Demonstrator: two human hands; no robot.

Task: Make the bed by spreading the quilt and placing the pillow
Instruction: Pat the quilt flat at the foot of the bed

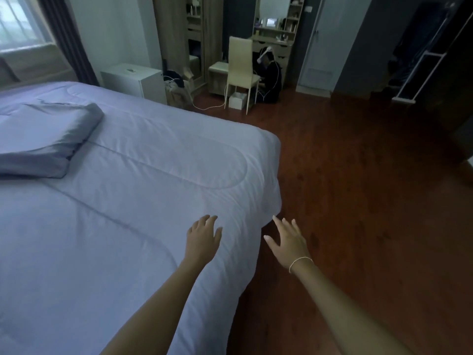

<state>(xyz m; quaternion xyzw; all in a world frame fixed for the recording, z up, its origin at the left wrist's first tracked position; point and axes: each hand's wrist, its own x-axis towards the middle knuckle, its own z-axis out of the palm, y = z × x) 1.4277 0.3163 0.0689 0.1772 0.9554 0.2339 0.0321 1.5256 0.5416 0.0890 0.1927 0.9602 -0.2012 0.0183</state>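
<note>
Head view | I am smoothing the quilt (pixel 143 190) lying spread over the bed | left grip (pixel 203 238) and right grip (pixel 288 242) spread, empty | pillow (pixel 43 139) lying on quilt | next: likely tugging the corner straight.

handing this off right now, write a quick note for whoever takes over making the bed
Left hand: open, fingers spread, over the quilt near its corner, holding nothing.
Right hand: open, empty, over the floor just past the quilt's edge.
Quilt: spread flat over the bed, corner draping over the side.
Pillow: lying on top of the quilt at the far left.
Left: smooth the near corner if needed; check the pillow sits where wanted.
</note>
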